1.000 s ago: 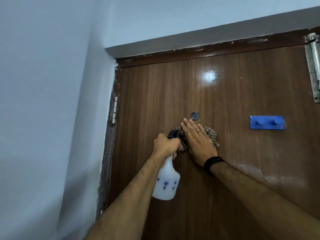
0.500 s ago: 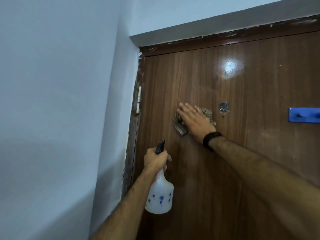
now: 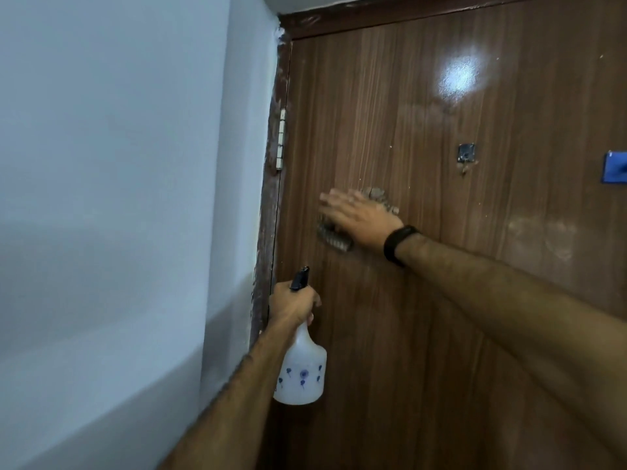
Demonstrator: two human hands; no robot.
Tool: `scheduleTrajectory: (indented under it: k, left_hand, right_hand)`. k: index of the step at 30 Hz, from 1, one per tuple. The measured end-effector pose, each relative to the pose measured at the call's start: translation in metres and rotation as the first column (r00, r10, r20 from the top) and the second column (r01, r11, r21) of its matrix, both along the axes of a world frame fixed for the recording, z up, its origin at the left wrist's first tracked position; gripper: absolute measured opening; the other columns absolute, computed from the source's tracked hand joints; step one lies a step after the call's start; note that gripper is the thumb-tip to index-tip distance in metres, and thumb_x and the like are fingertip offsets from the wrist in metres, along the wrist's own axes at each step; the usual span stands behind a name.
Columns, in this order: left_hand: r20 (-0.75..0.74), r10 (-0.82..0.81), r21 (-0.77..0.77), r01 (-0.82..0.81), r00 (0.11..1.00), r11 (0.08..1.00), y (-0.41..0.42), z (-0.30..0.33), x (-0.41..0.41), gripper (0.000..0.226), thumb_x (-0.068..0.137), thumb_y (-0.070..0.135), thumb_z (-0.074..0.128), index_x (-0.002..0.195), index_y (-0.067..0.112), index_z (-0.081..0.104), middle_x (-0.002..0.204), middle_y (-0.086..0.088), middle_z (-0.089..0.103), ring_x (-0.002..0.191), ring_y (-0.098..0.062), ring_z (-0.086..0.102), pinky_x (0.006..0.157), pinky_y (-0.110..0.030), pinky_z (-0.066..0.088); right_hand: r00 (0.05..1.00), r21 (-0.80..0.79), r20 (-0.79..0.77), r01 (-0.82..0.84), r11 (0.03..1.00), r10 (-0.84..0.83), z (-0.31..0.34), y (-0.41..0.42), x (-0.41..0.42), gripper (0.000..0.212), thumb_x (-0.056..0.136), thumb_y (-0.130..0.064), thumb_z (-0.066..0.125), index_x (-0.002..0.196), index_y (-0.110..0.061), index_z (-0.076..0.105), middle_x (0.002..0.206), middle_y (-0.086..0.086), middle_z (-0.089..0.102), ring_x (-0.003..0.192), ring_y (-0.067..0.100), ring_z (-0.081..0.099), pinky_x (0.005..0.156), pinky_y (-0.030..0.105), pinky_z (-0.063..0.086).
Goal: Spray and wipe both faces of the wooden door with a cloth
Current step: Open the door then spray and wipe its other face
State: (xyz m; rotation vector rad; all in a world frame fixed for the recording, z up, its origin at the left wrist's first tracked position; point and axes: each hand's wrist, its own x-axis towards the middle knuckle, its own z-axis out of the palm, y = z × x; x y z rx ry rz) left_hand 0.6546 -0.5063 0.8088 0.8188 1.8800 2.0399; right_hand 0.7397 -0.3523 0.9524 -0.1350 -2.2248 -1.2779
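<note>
Your right hand [image 3: 359, 217] is pressing the cloth [image 3: 334, 237] flat-fingered against the door [image 3: 441, 300], having swept it leftward toward the hinge side. Your left hand [image 3: 291, 305], now lowered below it, is gripping the bottle [image 3: 300, 371]. This face is getting wiped; the other remains.

Right hand [image 3: 359, 217] flat, fingers straight; left hand [image 3: 293, 305] curled, arm raised.

Wooden door [image 3: 424, 300] — dark brown vertical grain, glossy, shut in frame, pale smears at right. Cloth [image 3: 334, 239] — brown checked, crumpled, pressed flat against door left of centre. Spray bottle [image 3: 302, 371] — translucent white, blue flower print, black nozzle, upright near door's hinge edge, below cloth.
</note>
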Motion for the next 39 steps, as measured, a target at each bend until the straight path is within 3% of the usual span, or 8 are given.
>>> scheduleTrajectory:
  k: [3,6,14,20,24,28,33,39]
  left_hand:
    - [0.020,-0.036,-0.009,0.036,0.999,0.999,0.002,-0.012,-0.008,0.013,0.085,-0.003,0.067,0.082,0.009,0.064,0.071,-0.009,0.063,0.050,-0.017,0.052,0.056,-0.030,0.049]
    - [0.056,-0.053,0.008,0.052,0.997,0.999,0.002,-0.031,-0.017,0.014,0.086,-0.004,0.067,0.082,0.009,0.064,0.071,-0.009,0.063,0.050,-0.018,0.052,0.055,-0.030,0.048]
    - [0.152,0.006,-0.015,-0.004,0.988,1.000,-0.017,-0.095,-0.032,0.017,0.080,-0.005,0.069,0.083,0.011,0.065,0.071,-0.008,0.064,0.049,-0.021,0.052,0.057,-0.032,0.048]
    - [0.231,0.047,-0.053,-0.036,0.972,0.998,-0.031,-0.141,-0.036,0.019,0.079,-0.007,0.071,0.089,0.008,0.068,0.074,-0.009,0.065,0.046,-0.020,0.052,0.055,-0.031,0.049]
    - [0.234,0.050,-0.079,-0.033,0.971,0.996,-0.035,-0.164,-0.037,0.019,0.080,-0.009,0.069,0.092,0.007,0.068,0.075,-0.009,0.063,0.048,-0.020,0.052,0.050,-0.029,0.047]
    - [0.217,0.091,-0.125,-0.065,0.972,0.990,-0.042,-0.184,-0.028,0.018,0.082,-0.007,0.069,0.091,0.008,0.066,0.076,-0.009,0.065,0.053,-0.020,0.054,0.051,-0.030,0.049]
    - [0.195,0.110,-0.197,-0.071,0.974,0.978,-0.047,-0.211,-0.013,0.020,0.079,-0.009,0.069,0.083,0.010,0.065,0.070,-0.008,0.066,0.055,-0.023,0.056,0.055,-0.032,0.051]
    - [0.199,0.173,-0.265,-0.117,0.965,0.957,-0.048,-0.234,-0.008,0.024,0.082,-0.013,0.063,0.077,0.010,0.065,0.059,-0.003,0.065,0.045,-0.019,0.053,0.046,-0.027,0.049]
  right_hand:
    - [0.973,-0.086,-0.231,-0.046,0.995,0.025,0.034,-0.006,-0.015,0.052,0.105,-0.012,0.034,0.156,-0.012,0.022,0.165,0.010,0.013,0.152,0.027,0.008,0.122,0.042,0.004]
    - [0.965,-0.045,-0.254,-0.076,0.996,0.062,0.007,0.002,-0.033,0.053,0.102,-0.008,0.034,0.155,-0.009,0.026,0.163,0.012,0.019,0.151,0.029,0.012,0.122,0.044,0.006]
    - [0.923,0.120,0.383,-0.074,0.990,0.022,-0.152,0.007,-0.050,0.068,0.093,-0.009,0.056,0.155,-0.015,0.028,0.162,0.011,0.021,0.150,0.028,0.018,0.121,0.045,0.011]
    - [0.999,0.050,0.003,-0.053,0.997,0.053,-0.104,-0.008,-0.053,0.054,0.097,-0.007,0.040,0.151,-0.008,0.036,0.159,0.014,0.029,0.147,0.031,0.026,0.120,0.046,0.018]
    - [0.992,0.047,-0.079,-0.091,0.995,0.094,-0.148,-0.004,-0.064,0.056,0.095,-0.007,0.037,0.151,-0.008,0.035,0.159,0.013,0.031,0.148,0.030,0.026,0.120,0.044,0.013]
    - [0.962,0.053,0.269,-0.058,0.997,0.042,-0.254,-0.007,-0.060,0.060,0.098,-0.013,0.043,0.155,-0.012,0.024,0.163,0.013,0.018,0.151,0.029,0.015,0.122,0.046,0.009]
    - [0.808,0.075,0.581,0.067,0.995,-0.098,-0.339,-0.022,-0.019,0.065,0.092,-0.010,0.012,0.157,-0.010,0.014,0.165,0.013,0.003,0.152,0.028,0.002,0.122,0.043,0.002]
    - [0.983,-0.040,0.184,0.006,0.999,0.001,-0.264,-0.008,-0.027,0.057,0.091,-0.006,0.027,0.144,-0.009,0.047,0.154,0.014,0.040,0.142,0.030,0.039,0.116,0.046,0.029]
